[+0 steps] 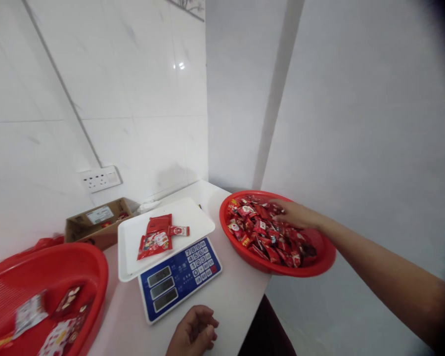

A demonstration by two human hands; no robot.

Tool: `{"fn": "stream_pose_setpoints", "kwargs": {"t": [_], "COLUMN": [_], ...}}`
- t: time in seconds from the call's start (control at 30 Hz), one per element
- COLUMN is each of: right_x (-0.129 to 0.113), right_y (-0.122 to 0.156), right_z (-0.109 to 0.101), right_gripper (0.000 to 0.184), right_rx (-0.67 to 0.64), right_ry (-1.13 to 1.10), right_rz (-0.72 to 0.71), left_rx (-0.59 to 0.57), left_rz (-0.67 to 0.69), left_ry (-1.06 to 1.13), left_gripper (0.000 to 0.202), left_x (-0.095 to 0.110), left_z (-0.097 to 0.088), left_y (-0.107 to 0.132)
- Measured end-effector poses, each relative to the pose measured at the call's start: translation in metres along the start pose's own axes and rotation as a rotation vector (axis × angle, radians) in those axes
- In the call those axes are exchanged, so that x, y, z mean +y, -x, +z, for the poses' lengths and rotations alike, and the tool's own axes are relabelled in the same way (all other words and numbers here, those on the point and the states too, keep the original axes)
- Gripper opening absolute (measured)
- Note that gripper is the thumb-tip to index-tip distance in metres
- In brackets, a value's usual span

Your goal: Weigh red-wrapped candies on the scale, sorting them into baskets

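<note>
My right hand reaches over the far right rim of a red basin. Its fingers are spread at the heap of small red wrapped sweets, with the tips partly lost among the wrappers. My left hand hovers at the near table edge, loosely curled, thumb apart from the fingers, nothing visible in it. Just beyond it stands a blue and white digital scale. On the scale's white tray lie a flat red packet, a printed red packet and a small red-and-white sachet.
Another red basin at the lower left holds several wrapped snacks. An open cardboard box sits against the tiled wall, below a wall socket. The white table fits into a corner; its right edge runs under the sweets basin.
</note>
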State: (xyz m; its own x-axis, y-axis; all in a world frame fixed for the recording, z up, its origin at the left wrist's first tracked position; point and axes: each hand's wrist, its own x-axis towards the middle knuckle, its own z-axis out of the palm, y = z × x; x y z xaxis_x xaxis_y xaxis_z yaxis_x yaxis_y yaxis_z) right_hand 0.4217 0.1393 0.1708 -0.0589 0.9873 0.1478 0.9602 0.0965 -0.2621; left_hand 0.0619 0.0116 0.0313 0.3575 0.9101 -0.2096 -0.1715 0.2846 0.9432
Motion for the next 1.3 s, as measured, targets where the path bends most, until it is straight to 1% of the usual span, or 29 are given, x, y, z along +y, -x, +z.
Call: {"fn": "stream_pose_setpoints", "kwargs": {"t": [0.07, 0.13, 0.17, 0.23, 0.3, 0.33, 0.4, 0.47, 0.5, 0.57, 0.63, 0.7, 0.77, 0.83, 0.93, 1.0, 1.07, 1.17, 1.3], "right_x": [-0.024, -0.058, -0.078, -0.120, -0.161, -0.180, -0.213, -0.237, -0.245, -0.253, -0.251, -0.239, -0.220, -0.196, -0.156, -0.132, -0.114, -0.102, -0.103], "right_y": [-0.009, -0.018, -0.022, -0.031, -0.040, -0.045, -0.055, -0.063, -0.066, -0.067, -0.059, -0.044, -0.023, -0.001, 0.024, 0.033, 0.037, 0.037, 0.038], "right_z": [-0.009, -0.009, -0.004, 0.011, 0.031, 0.041, 0.058, 0.068, 0.070, 0.068, 0.061, 0.053, 0.047, 0.047, 0.063, 0.080, 0.096, 0.110, 0.112], "right_gripper": [0.051, 0.047, 0.044, 0.036, 0.031, 0.030, 0.032, 0.037, 0.040, 0.043, 0.042, 0.041, 0.042, 0.043, 0.046, 0.050, 0.053, 0.053, 0.055], "right_rx": [-0.011, -0.024, -0.037, -0.101, -0.204, -0.246, -0.245, -0.210, -0.197, -0.169, -0.145, -0.138, -0.119, -0.061, 0.028, 0.068, 0.074, 0.062, 0.037], "right_ry": [-0.220, -0.406, -0.467, -0.531, -0.505, -0.452, -0.319, -0.250, -0.248, -0.278, -0.334, -0.387, -0.379, -0.293, -0.091, 0.064, 0.157, 0.188, 0.186], "right_rz": [0.027, -0.001, -0.042, -0.165, -0.309, -0.374, -0.465, -0.515, -0.531, -0.555, -0.571, -0.580, -0.567, -0.514, -0.439, -0.394, -0.343, -0.317, -0.301], "left_rx": [-0.006, -0.009, -0.011, -0.014, -0.010, -0.004, 0.010, 0.023, 0.028, 0.034, 0.031, 0.022, 0.009, -0.004, -0.017, -0.026, -0.033, -0.026, 0.021], "left_rz": [0.023, 0.034, 0.032, 0.021, 0.016, 0.019, 0.031, 0.041, 0.046, 0.050, 0.049, 0.047, 0.043, 0.037, 0.032, 0.031, 0.027, 0.019, 0.030], "left_ry": [0.010, 0.021, 0.024, 0.016, -0.006, -0.016, -0.026, -0.031, -0.033, -0.033, -0.028, -0.025, -0.029, -0.037, -0.054, -0.070, -0.088, -0.111, -0.121], "left_gripper": [0.048, 0.047, 0.047, 0.047, 0.045, 0.044, 0.042, 0.039, 0.038, 0.036, 0.035, 0.034, 0.032, 0.031, 0.028, 0.027, 0.027, 0.028, 0.028], "left_x": [0.000, 0.002, 0.003, 0.005, 0.008, 0.010, 0.012, 0.013, 0.013, 0.013, 0.012, 0.011, 0.009, 0.009, 0.010, 0.011, 0.012, 0.013, 0.017], "left_z": [0.002, 0.005, 0.005, 0.006, 0.005, 0.005, 0.004, 0.004, 0.004, 0.003, 0.003, 0.004, 0.004, 0.005, 0.008, 0.010, 0.011, 0.012, 0.011], "left_y": [0.002, 0.003, 0.004, 0.005, 0.006, 0.006, 0.007, 0.008, 0.008, 0.008, 0.008, 0.009, 0.010, 0.012, 0.014, 0.016, 0.017, 0.017, 0.016]}}
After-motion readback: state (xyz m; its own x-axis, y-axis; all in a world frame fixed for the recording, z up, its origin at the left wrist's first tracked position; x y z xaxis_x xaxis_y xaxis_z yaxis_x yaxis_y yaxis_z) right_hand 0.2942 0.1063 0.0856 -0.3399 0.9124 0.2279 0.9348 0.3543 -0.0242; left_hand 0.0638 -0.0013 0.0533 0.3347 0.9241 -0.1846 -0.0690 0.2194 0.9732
